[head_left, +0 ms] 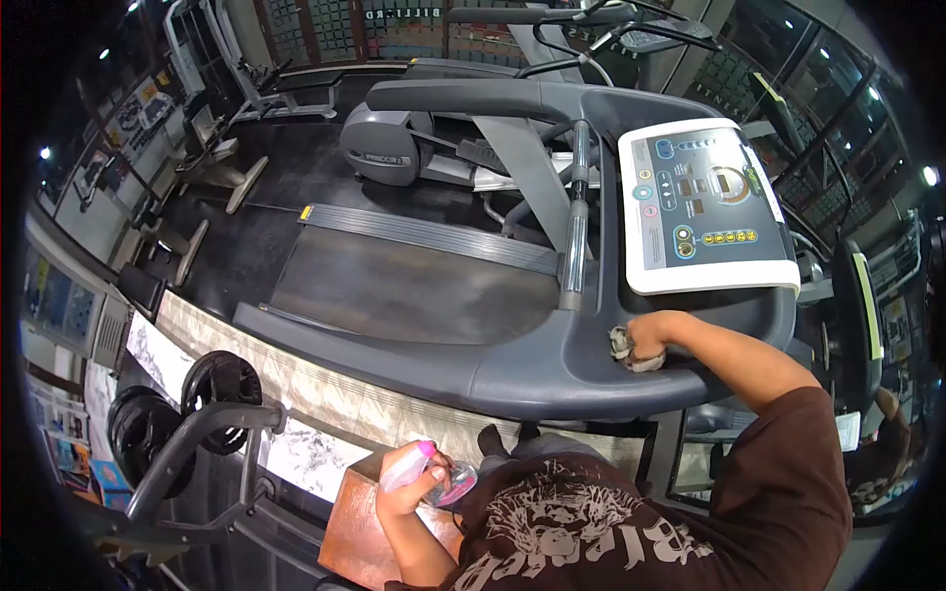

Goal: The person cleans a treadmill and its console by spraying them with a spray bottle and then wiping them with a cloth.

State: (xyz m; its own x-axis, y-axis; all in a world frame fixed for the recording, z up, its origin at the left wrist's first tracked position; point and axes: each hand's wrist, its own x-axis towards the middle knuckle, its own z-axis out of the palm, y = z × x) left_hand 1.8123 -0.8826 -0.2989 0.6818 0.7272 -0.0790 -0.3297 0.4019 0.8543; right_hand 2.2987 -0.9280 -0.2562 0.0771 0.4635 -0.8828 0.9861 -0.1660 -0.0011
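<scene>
A treadmill (424, 286) with a grey frame and a white-edged console (705, 207) stands before me. My right hand (647, 338) presses a crumpled grey cloth (621, 345) onto the grey frame just below the console; its fingers are wrapped round the cloth. Low in the view, near my body, my left hand (412, 483) is closed round a clear spray bottle (458, 483) with a pink and white top. The bottle is tilted and partly hidden by the fingers.
Behind the treadmill is an elliptical machine (384, 148). Black weight plates (222, 399) on a rack stand at the lower left. A brown box (355, 532) is beside my left arm. Gym benches (236, 182) stand at the far left, and windows line the right.
</scene>
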